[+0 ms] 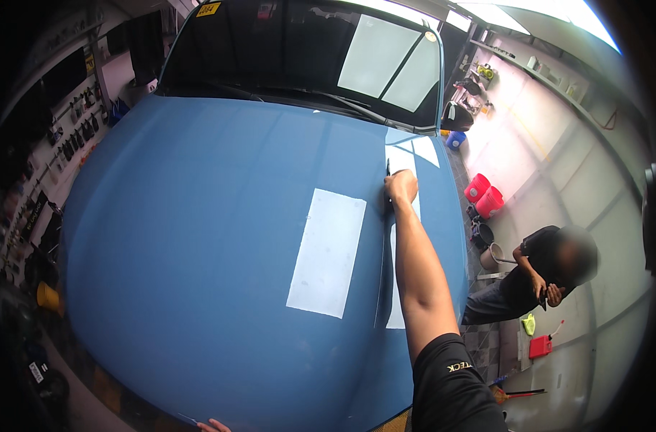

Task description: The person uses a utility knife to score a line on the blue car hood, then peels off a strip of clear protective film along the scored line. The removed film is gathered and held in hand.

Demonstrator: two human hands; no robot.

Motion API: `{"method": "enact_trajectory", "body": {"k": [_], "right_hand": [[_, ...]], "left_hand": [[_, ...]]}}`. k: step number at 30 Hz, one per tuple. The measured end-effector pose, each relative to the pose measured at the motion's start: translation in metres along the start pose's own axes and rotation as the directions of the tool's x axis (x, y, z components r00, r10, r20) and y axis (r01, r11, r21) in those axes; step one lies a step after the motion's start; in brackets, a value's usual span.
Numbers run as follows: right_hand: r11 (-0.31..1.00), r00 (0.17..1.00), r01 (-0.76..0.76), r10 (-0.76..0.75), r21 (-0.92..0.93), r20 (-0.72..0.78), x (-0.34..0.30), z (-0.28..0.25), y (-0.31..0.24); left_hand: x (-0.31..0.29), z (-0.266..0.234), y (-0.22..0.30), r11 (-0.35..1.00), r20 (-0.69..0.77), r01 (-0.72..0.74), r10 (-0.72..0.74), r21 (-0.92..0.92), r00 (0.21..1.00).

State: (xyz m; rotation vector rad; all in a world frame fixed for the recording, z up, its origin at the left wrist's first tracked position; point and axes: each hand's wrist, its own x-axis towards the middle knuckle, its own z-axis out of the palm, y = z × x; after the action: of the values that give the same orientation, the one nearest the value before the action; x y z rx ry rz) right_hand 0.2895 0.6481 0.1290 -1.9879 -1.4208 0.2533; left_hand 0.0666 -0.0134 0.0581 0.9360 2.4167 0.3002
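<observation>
A blue car hood (198,216) fills the middle of the view, its front edge toward me. My right hand (402,186) reaches far across to the hood's right side, near the windshield. Its fingers are closed on something dark and small, mostly hidden by the hand, against the paint. At the lower edge my left hand (214,426) shows only in part, with its fingers resting at the hood's front edge. Bright white patches (328,252) lie on the paint, looking like reflections of overhead lights.
Beyond the hood are the dark windshield (285,50) and a side mirror (456,117). To the right a person (529,277) in dark clothes bends beside red buckets (489,202) and a red can (540,346). Shelves of bottles (79,133) line the left wall.
</observation>
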Motion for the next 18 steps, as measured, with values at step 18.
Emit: {"method": "enact_trajectory", "body": {"k": [18], "right_hand": [[0.997, 0.994, -0.066, 0.069, -0.039, 0.081, -0.085, -0.035, 0.016]], "left_hand": [[0.012, 0.014, -0.002, 0.999, -0.002, 0.045, -0.045, 0.02, 0.999]]}}
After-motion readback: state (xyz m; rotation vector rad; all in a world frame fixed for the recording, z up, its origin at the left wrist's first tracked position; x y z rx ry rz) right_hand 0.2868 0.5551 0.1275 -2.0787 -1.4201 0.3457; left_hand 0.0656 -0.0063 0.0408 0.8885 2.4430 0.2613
